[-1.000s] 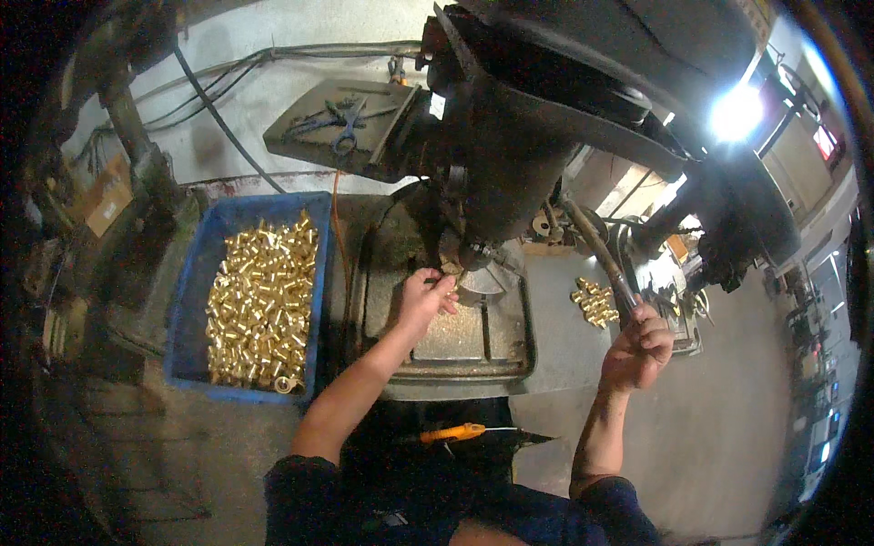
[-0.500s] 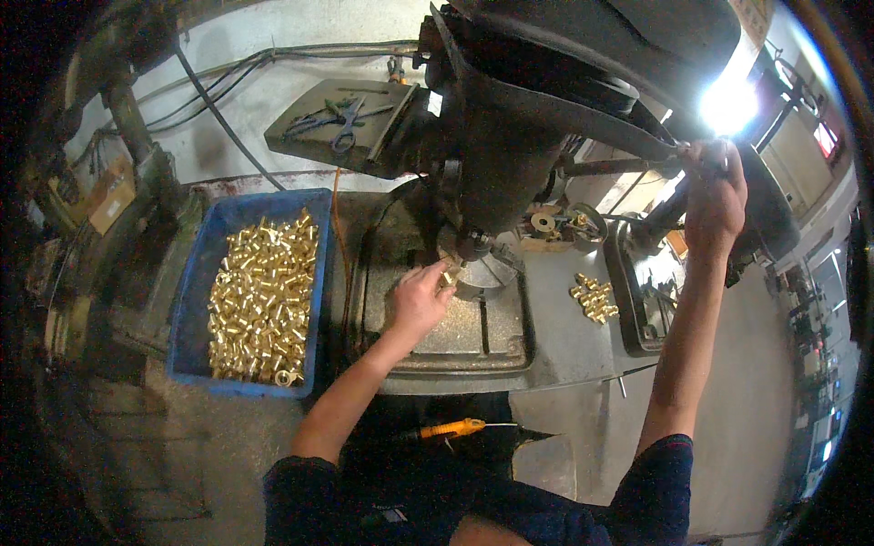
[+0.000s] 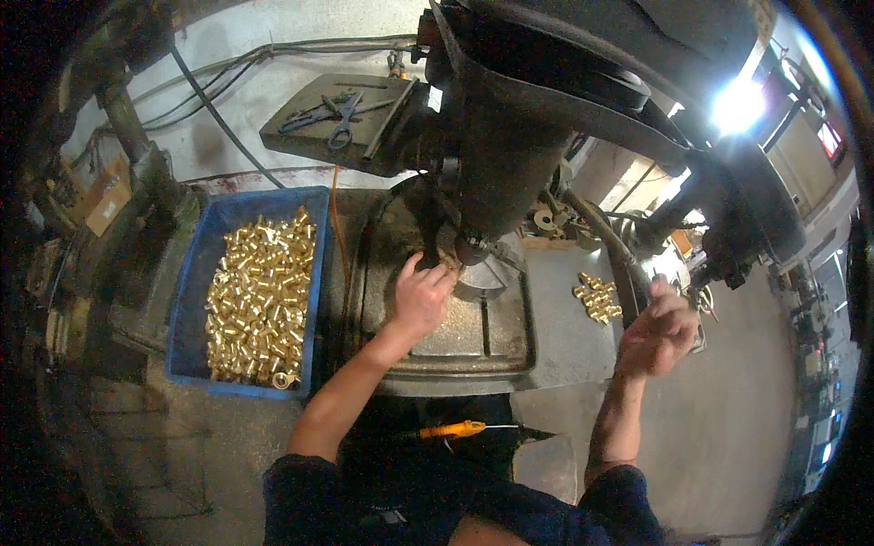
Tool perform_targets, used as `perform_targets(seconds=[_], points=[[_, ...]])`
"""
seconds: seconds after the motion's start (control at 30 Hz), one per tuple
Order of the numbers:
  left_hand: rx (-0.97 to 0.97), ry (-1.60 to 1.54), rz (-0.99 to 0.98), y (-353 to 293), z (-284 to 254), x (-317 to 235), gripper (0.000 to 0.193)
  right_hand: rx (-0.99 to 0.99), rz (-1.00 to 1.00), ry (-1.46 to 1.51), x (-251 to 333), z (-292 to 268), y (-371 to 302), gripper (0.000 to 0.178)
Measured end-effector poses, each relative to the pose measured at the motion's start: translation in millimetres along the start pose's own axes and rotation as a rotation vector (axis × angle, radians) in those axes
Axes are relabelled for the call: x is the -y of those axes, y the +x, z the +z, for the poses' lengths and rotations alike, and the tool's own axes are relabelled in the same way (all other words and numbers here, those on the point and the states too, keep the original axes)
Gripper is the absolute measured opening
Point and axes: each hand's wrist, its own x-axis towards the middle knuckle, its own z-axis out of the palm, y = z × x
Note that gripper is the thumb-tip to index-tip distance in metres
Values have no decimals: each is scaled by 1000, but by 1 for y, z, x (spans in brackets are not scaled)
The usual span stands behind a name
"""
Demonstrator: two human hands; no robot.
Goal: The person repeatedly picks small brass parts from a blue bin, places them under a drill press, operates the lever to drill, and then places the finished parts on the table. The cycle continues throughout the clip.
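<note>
My left hand [image 3: 423, 298] is at the drill press spindle [image 3: 471, 247], thumb and fingers pinched on a small brass fitting that they mostly hide. Right beside the fingertips is a round grey metal fixture [image 3: 482, 280], fixed on the machine table [image 3: 428, 361]. On the right, my right hand [image 3: 657, 335] has its fingers curled at the end of the press's feed lever [image 3: 612, 238], somewhat blurred. The lever slants down toward me.
A blue bin [image 3: 319, 273] full of brass fittings [image 3: 259, 305] stands left. A small pile of brass fittings [image 3: 596, 298] lies right of the machine table. Scissors [image 3: 341, 123] lie on a raised plate behind. An orange-handled tool [image 3: 452, 429] sits near my lap.
My right hand has come down and toward me, and the feed lever has swung down with it. The spindle is slightly lower. My left hand stays at the fixture, its fingers shifted a little.
</note>
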Motion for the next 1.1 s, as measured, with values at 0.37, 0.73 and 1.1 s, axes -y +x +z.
perform_targets(seconds=[0.37, 0.73, 1.1], points=[[21, -28, 37, 3, -4, 1, 24, -64, 31, -66, -3, -2, -15, 50], [238, -207, 243, -4, -26, -91, 46, 721, 605, -505, 16, 32, -114, 48], [441, -90, 155, 6, -71, -95, 49, 590, 963, -301, -38, -32, -132, 34]])
